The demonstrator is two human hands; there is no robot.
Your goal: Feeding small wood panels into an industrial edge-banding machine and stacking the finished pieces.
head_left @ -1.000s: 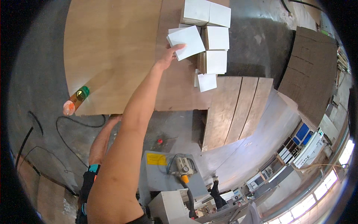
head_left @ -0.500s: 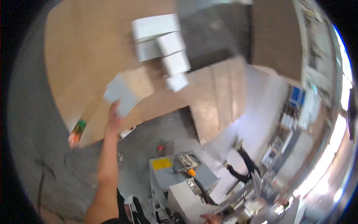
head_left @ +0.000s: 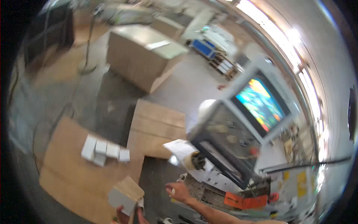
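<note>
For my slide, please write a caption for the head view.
Left hand holds a small panel; right hand reaches forward.

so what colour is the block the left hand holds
Head view: grey-white face, tan wood-grain edge on the small rectangular block.

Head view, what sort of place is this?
Probably a woodworking shop: large board stacks stand on the concrete floor, a machine with a lit screen stands at right, and the left hand holds a cut panel.

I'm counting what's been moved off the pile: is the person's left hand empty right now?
No, the left hand grips a small white-faced, wood-edged board piece at the picture's lower edge.
</note>
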